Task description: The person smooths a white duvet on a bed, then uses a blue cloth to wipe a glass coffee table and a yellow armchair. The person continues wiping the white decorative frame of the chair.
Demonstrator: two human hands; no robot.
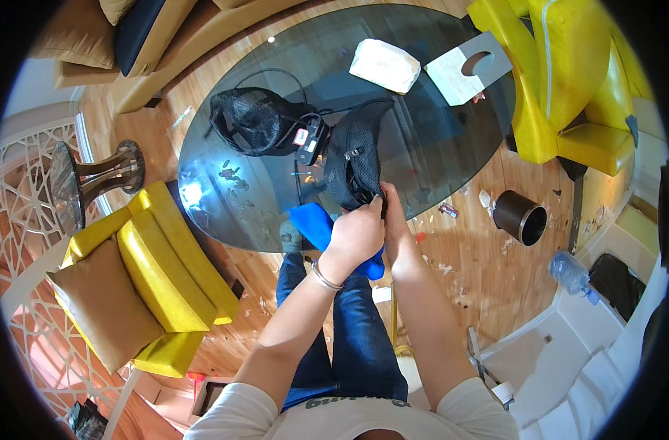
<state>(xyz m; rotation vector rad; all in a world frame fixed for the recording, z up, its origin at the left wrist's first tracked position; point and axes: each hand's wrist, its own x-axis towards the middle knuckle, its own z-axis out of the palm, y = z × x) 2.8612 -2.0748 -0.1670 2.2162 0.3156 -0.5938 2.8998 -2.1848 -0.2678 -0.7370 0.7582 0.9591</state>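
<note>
A black mesh bag (355,158) with a zipped opening lies at the near edge of the glass table. Both my hands meet at its near end. My left hand (358,233) is closed, its fingertips pinching the bag's edge by the opening. Close beside it, my right hand (395,211) grips the same end, its fingers partly hidden. A blue cloth (312,222) shows on both sides of my left hand and passes beneath it; I cannot tell whether that hand holds it too.
On the oval glass table (437,172) are a black drawstring bag (257,121), a small black device (311,141), a white packet (384,66) and a grey-white box (459,72). Yellow armchairs (166,257) flank it. A dark bin (519,218) and scattered scraps lie on the floor.
</note>
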